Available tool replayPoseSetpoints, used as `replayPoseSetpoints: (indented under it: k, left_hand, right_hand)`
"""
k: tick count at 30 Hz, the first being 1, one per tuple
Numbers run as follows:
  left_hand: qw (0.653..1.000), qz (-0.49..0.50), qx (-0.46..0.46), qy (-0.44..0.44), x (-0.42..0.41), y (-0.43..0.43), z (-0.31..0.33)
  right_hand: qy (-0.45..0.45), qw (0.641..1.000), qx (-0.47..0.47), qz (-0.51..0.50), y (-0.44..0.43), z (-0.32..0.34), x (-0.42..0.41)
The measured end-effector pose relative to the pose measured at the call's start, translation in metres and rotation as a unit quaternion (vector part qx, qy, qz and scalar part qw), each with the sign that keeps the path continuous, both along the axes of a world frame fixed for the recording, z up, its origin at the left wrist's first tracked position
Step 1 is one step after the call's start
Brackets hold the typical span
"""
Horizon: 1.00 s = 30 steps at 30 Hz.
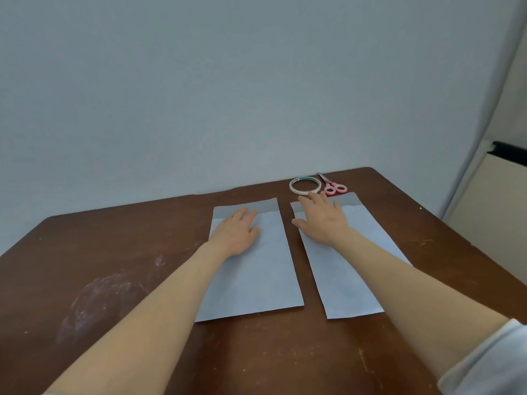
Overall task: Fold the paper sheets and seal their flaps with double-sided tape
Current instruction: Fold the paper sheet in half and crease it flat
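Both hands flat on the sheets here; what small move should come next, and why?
Probably the right hand reaches forward to pick up the tape roll: the left sheet and right sheet lie folded, far flaps open, and the roll sits just past its fingertips.

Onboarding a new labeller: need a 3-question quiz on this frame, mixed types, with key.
1. True or false: the left hand lies flat on the left sheet.
2. Where is the tape roll?
A) on the left sheet
B) on the table past the far end of the right sheet, next to the scissors
C) held in the right hand
3. Fill in: the scissors' handles are ____.

Key: 1 true; 2 B; 3 pink.
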<state>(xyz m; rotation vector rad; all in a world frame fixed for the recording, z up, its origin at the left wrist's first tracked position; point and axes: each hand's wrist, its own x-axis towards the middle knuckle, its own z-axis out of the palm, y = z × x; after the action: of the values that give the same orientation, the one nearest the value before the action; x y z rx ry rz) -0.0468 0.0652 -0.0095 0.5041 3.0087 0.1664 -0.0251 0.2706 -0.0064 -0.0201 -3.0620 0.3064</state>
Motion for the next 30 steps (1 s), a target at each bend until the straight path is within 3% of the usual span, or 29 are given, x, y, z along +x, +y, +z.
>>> replayPoseSetpoints:
  k: [7,11,16,24,30]
  left_hand:
    - [0.999,-0.043,-0.024,-0.005,0.012,-0.008,-0.003]
    - [0.998,0.040,-0.030,0.031,0.014,-0.026,-0.003]
    - [0.975,0.206,0.082,-0.017,0.003,-0.050,0.006]
    - [0.940,0.242,0.207,-0.121,-0.024,-0.060,0.017]
    - [0.859,0.286,0.403,-0.130,-0.037,-0.070,0.007]
  right_hand:
    - [-0.010,0.998,-0.001,0.059,-0.033,0.001,0.011]
    - [-0.039,0.996,0.012,0.082,-0.051,-0.001,0.014]
    - [-0.050,0.997,-0.048,0.025,-0.061,0.000,0.001]
    - [-0.127,0.981,-0.129,-0.067,-0.067,0.012,-0.032]
    - [-0.121,0.969,-0.190,-0.098,-0.057,0.017,-0.051]
